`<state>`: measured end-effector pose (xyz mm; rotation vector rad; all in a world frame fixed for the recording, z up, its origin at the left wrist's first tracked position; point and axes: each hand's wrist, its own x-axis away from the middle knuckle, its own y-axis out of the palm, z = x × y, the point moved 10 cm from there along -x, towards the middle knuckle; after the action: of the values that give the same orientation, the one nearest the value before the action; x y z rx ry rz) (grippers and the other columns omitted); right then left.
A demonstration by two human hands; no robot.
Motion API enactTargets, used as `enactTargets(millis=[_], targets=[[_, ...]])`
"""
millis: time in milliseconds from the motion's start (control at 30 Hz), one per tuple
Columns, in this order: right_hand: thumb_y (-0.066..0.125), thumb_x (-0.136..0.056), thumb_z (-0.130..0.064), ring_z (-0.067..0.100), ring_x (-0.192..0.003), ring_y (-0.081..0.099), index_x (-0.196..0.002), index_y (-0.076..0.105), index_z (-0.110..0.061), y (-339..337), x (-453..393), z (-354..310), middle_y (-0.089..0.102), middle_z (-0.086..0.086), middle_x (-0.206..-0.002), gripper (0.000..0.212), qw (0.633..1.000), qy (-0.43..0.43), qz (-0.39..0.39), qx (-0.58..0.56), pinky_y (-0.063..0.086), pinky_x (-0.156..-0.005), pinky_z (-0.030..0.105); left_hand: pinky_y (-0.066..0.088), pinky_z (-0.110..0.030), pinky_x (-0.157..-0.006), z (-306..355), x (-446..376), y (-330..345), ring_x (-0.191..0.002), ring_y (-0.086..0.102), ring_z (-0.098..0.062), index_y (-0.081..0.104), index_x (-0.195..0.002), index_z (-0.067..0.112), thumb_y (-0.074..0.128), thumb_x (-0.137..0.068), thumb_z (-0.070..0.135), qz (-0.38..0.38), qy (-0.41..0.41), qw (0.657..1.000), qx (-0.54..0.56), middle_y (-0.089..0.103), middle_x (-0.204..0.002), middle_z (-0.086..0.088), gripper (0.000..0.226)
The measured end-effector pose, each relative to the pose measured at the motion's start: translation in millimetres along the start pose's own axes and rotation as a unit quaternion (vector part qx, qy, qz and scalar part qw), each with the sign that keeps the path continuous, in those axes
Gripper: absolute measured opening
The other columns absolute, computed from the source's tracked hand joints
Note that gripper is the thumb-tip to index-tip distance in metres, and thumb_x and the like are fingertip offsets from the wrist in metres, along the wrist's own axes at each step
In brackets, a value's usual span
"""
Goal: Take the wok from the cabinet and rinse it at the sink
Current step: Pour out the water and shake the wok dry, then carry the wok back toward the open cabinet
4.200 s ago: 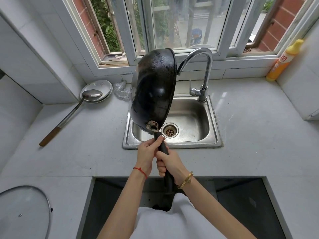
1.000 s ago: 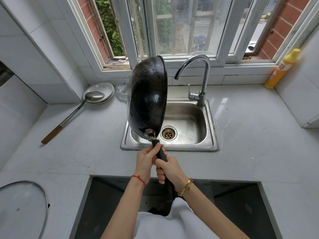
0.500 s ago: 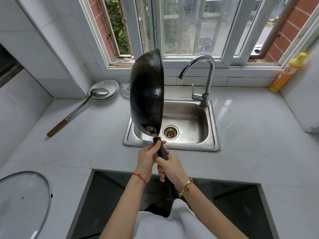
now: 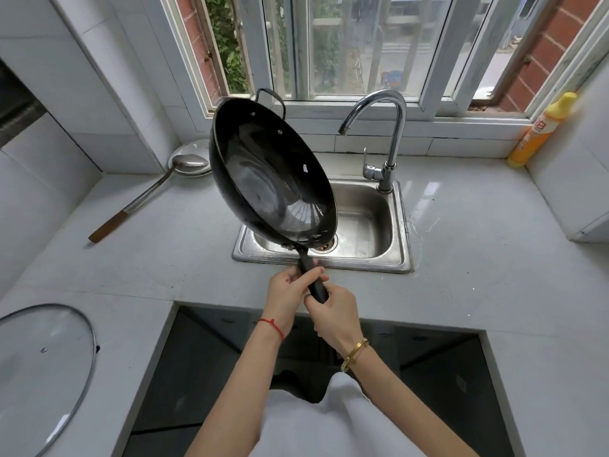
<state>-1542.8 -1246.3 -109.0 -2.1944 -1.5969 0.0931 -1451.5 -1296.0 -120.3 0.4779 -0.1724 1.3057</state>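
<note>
A black wok point(image 4: 270, 183) hangs tilted over the left part of the steel sink point(image 4: 369, 258), its wet, shiny inside turned toward me and its small loop handle at the top. Both hands hold its long black handle near the sink's front edge. My left hand point(image 4: 290, 291) grips the upper part of the handle. My right hand point(image 4: 333, 311) grips the lower end. The chrome tap point(image 4: 389, 133) arches over the sink to the wok's right, and no water runs from it.
A long metal ladle point(image 4: 155, 189) lies on the left counter, its bowl on a steel plate point(image 4: 188, 156). A glass lid point(image 4: 39, 367) sits at the lower left. A yellow bottle point(image 4: 540, 130) stands at the back right. A dark recess point(image 4: 296, 374) opens below my arms.
The wok has turned about its handle: earlier its black underside faced me, edge-on half a second ago, and now the inside faces me. Both hands stay on the handle.
</note>
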Motion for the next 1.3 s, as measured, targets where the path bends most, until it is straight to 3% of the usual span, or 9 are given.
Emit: enactTargets(millis=[133, 233, 433, 867, 1300], targets=[[0.062, -0.089, -0.016, 0.020, -0.048, 0.059, -0.074, 0.058, -0.016, 6.7, 8.3, -0.2, 0.058, 0.002, -0.058, 0.015, 1.000, 0.014, -0.013, -0.006, 0.055, -0.048, 0.032, 0.057, -0.029, -0.082, -3.4, 6.6, -5.9, -0.096, 0.070, -0.020, 0.068, -0.110, 0.005, 0.062, -0.091, 0.010, -0.021, 0.000, 0.999, 0.024, 0.073, -0.098, -0.011, 0.021], [0.060, -0.089, -0.008, 0.012, -0.040, 0.055, -0.078, 0.058, -0.009, 21.0, 14.8, -4.9, 0.057, 0.004, -0.054, 0.011, 0.993, 0.048, -0.068, -0.080, 0.051, -0.044, 0.025, 0.058, -0.028, -0.067, -0.6, 10.5, -13.1, -0.086, 0.071, -0.018, 0.069, -0.105, 0.008, 0.060, -0.093, 0.015, -0.047, -0.004, 0.998, 0.029, 0.072, -0.096, -0.009, 0.017], [0.059, -0.088, -0.005, 0.013, -0.039, 0.049, -0.075, 0.054, -0.006, 61.5, 32.1, -36.9, 0.049, 0.003, -0.053, 0.014, 0.964, 0.068, -0.148, -0.212, 0.046, -0.042, 0.024, 0.054, -0.029, -0.082, 14.0, 17.4, -37.0, -0.099, 0.066, -0.017, 0.067, -0.116, 0.005, 0.059, -0.091, 0.015, -0.105, -0.011, 0.990, 0.096, 0.070, -0.098, -0.007, 0.028], [0.055, -0.090, -0.003, 0.013, -0.036, 0.049, -0.079, 0.053, -0.008, 91.9, 86.8, -64.6, 0.051, -0.002, -0.047, 0.012, 0.983, 0.043, -0.033, -0.176, 0.046, -0.039, 0.025, 0.053, -0.030, -0.089, 26.4, 53.8, -67.6, -0.097, 0.065, -0.018, 0.064, -0.122, 0.005, 0.061, -0.086, 0.018, -0.227, -0.015, 0.972, 0.060, 0.068, -0.096, -0.007, 0.039], [0.058, -0.090, -0.006, 0.016, -0.030, 0.049, -0.072, 0.051, -0.010, 37.6, 151.1, -59.5, 0.051, -0.003, -0.041, 0.020, 0.976, 0.040, 0.171, -0.126, 0.041, -0.036, 0.024, 0.051, -0.032, -0.091, 29.1, 111.3, -4.4, -0.098, 0.063, -0.022, 0.060, -0.124, -0.002, 0.057, -0.092, 0.012, -0.398, -0.028, 0.917, 0.017, 0.065, -0.104, -0.013, 0.035]])
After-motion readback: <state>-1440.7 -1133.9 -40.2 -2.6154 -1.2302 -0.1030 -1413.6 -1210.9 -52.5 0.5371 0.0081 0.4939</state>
